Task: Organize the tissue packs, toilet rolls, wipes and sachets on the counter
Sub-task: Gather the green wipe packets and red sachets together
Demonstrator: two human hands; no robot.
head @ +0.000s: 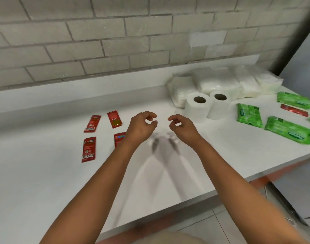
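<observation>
Both hands hover over a white counter (45, 173), holding nothing, with the goods spread left and right.

From the head camera, the left hand (141, 126) and right hand (183, 128) hang side by side above the counter's middle, fingers loosely curled, thumbs near fingertips, nothing between them. To the left lie four red sachets (92, 123), flat and apart, the nearest one partly hidden by the left wrist. Right of the hands stand two toilet rolls (197, 107), upright and touching. Behind them clear-wrapped tissue packs (219, 81) are heaped against the brick wall (97, 41). Further right lie green wipes packs (249, 115), with a fifth red sachet (294, 110) among them.
</observation>
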